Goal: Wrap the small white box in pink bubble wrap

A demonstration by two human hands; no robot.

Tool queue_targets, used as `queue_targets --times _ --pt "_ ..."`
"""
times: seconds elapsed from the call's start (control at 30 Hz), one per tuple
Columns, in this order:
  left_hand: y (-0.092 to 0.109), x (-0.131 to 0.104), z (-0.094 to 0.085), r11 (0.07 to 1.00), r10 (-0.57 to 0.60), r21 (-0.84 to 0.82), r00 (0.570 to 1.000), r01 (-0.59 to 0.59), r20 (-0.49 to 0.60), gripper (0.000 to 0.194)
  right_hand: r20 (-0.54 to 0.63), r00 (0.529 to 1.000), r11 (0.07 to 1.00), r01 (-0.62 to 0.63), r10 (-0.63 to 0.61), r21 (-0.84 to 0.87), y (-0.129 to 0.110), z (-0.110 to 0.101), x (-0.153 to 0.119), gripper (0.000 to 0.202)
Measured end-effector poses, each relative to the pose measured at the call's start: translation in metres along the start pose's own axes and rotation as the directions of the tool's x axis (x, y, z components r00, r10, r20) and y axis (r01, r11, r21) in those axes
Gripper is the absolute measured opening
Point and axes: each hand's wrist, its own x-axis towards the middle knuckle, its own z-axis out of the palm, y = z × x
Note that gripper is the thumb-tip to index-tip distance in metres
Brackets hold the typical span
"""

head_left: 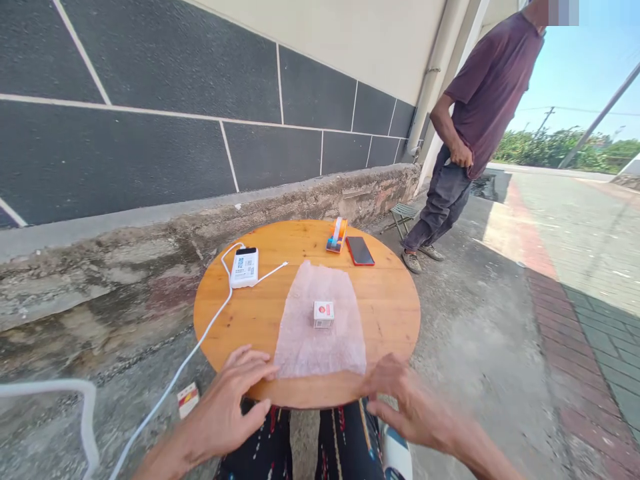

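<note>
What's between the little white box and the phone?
The head view shows part of the pinkish sheet, then a strip of wooden tabletop, between the white box and the phone.

The counter (397, 313) is orange-brown with dark knots. The sheet (300, 333) is pale pink; the box (323, 314) is white with red markings. The phone (360, 251) is black, edged red. Wall tiles (160, 157) are dark grey.

Ahead of the right hand (404, 399), bare table (391, 310) leaves a lane forward to the phone (360, 251). Between the hands, the low pale sheet (307, 350) leads to a small box (323, 315). Beyond the left hand (233, 393), a white power bank (245, 269) blocks the way, its long cable (187, 358) skirting that hand's outer side.
</note>
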Motion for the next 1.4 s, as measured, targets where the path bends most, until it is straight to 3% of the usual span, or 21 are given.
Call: queue_targets --times 0.07,0.13,0.27,0.37,0.43,0.53,0.63,0.77,0.9,1.07,1.2,1.3,1.4 --pt "0.0 -0.023 -0.005 0.998 -0.065 0.019 0.997 0.066 -0.049 0.026 -0.022 0.994 0.993 -0.103 0.105 0.058 0.0 0.001 -0.021 0.022" --pt "0.006 -0.024 -0.014 0.997 -0.065 0.034 0.992 0.069 -0.11 0.022 -0.073 0.978 0.978 -0.19 0.197 0.089 0.003 0.001 -0.028 0.024" --pt "0.035 0.023 -0.031 0.998 0.049 0.041 0.979 -0.041 -0.197 0.022 -0.185 0.948 0.965 -0.244 0.258 0.096 0.005 0.001 -0.011 0.025" --pt "0.05 0.068 -0.032 0.993 0.11 0.062 0.982 -0.101 -0.154 0.032 -0.234 0.95 0.978 -0.197 0.207 0.066 0.001 0.005 0.008 0.023" --pt "0.045 0.092 -0.023 0.992 0.099 0.082 0.991 -0.092 -0.094 0.046 -0.246 0.951 0.983 -0.178 0.185 0.051 0.0 0.01 0.014 0.024" --pt "0.019 0.11 0.0 0.996 0.002 0.093 1.0 -0.005 0.029 0.065 -0.229 0.954 0.981 -0.184 0.192 0.054 0.003 0.019 0.015 0.025" --pt "-0.011 0.108 0.022 0.993 -0.096 0.08 0.992 0.09 0.079 0.071 -0.225 0.955 0.982 -0.183 0.191 0.053 0.01 0.027 0.01 0.026" --pt "-0.03 0.094 0.039 0.996 -0.089 0.015 0.996 0.089 0.0 0.07 -0.25 0.95 0.982 -0.18 0.187 0.051 0.02 0.029 0.01 0.025" --pt "-0.032 0.089 0.042 0.997 -0.071 -0.032 0.996 0.069 -0.058 0.072 -0.3 0.939 0.985 -0.166 0.169 0.036 0.023 0.019 0.031 0.025" --pt "-0.032 0.089 0.042 0.998 -0.054 -0.034 0.996 0.051 -0.073 0.072 -0.366 0.928 0.995 -0.09 0.068 -0.042 0.02 0.014 0.085 0.037" --pt "-0.032 0.089 0.042 0.998 -0.054 -0.024 0.996 0.053 -0.071 0.072 -0.277 0.959 0.988 -0.098 0.062 -0.12 0.023 0.025 0.127 0.06" --pt "-0.031 0.088 0.042 0.998 -0.06 -0.023 0.995 0.058 -0.079 0.072 -0.236 0.966 0.986 -0.133 0.105 -0.105 0.037 0.026 0.133 0.058" --pt "-0.03 0.088 0.04 0.998 -0.058 -0.028 0.995 0.056 -0.083 0.072 -0.397 0.902 0.978 -0.204 0.172 -0.04 0.063 0.01 0.115 0.053"
